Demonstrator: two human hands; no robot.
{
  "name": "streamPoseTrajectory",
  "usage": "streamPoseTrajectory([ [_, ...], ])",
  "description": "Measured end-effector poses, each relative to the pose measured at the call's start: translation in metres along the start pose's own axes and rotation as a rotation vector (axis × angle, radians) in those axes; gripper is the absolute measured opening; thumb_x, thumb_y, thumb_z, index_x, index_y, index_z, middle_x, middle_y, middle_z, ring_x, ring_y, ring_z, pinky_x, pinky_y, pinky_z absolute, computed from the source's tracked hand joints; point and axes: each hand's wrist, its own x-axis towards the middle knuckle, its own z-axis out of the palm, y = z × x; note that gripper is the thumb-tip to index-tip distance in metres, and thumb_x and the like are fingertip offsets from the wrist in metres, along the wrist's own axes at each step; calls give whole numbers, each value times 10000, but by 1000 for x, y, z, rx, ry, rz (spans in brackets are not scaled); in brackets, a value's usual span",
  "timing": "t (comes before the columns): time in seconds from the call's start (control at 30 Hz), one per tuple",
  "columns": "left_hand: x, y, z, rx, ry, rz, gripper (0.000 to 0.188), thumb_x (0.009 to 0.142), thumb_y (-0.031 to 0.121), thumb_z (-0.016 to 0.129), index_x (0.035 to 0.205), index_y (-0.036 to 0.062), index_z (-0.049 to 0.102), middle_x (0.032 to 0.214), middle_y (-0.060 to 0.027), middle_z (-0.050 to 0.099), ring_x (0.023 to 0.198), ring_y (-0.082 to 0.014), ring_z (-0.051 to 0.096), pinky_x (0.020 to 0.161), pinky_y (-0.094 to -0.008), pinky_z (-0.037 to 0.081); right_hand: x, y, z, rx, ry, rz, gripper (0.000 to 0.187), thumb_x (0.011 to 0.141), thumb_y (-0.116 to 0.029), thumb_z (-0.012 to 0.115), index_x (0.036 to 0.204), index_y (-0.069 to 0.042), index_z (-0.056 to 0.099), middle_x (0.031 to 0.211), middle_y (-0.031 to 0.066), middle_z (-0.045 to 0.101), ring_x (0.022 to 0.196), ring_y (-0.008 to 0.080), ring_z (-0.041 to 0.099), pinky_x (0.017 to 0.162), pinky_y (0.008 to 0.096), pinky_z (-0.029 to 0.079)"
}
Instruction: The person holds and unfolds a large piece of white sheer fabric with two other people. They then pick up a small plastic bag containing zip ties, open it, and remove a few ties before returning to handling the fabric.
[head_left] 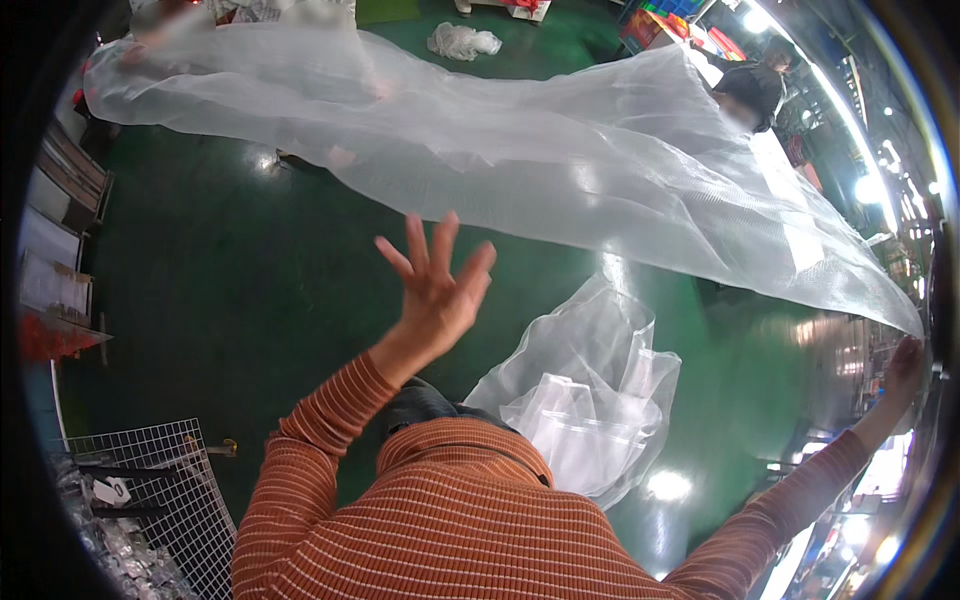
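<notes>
A long sheet of sheer white mesh fabric (560,190) stretches across the view from the far left to the right edge. At the far right my right hand (903,368) is raised and closed at the fabric's corner; its fingers are partly hidden. My left hand (435,285) is lifted in front of me with its fingers spread, holding nothing, just short of the sheet's near edge. Below and to the right of it, a bunched piece of clear and white sheeting (600,410) lies on the floor beside my body.
People stand behind the fabric at the far left and far right (750,95). A crumpled white bundle (464,42) lies on the green floor (250,260). At lower left stands a white wire grid rack (175,465) near small packaged goods. Shelves line the right.
</notes>
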Motion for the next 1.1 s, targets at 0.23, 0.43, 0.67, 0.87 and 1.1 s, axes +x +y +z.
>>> streamPoseTrajectory([
  [0.23,70,-54,17,367,-60,109,607,677,182,713,1222,165,446,1341,-66,314,1302,-296,232,916,-708,5,63,8,-19,169,-42,-18,230,854,-70,526,1039,66,513,992,185,570,945,291,552,931,398,433],
  [0.43,141,-39,4,192,-39,68,867,612,232,767,1337,184,294,1408,-101,227,1314,-337,175,924,-708,85,45,-1,-30,-369,-11,-108,124,855,-86,537,924,7,582,859,114,611,831,167,592,785,312,508],
  [0.67,143,-67,57,82,-907,87,670,666,340,699,1251,132,448,1345,-119,357,1289,-263,258,1016,-625,39,-45,85,136,-1268,57,-97,152,811,-184,585,933,-95,610,701,3,528,616,89,538,560,209,471],
  [0.87,140,-82,99,-137,-1105,20,548,743,306,645,1228,130,460,1344,-119,351,1283,-277,265,1025,-580,136,10,210,166,-803,317,297,195,763,-208,638,821,-25,604,718,62,613,610,142,624,519,248,538],
  [1.1,115,-88,115,-159,-1180,-160,489,771,277,629,1201,103,474,1310,-119,393,1252,-281,321,1005,-571,205,51,320,164,-855,411,378,297,823,-122,560,1064,6,442,830,119,621,685,202,648,564,284,537],
])
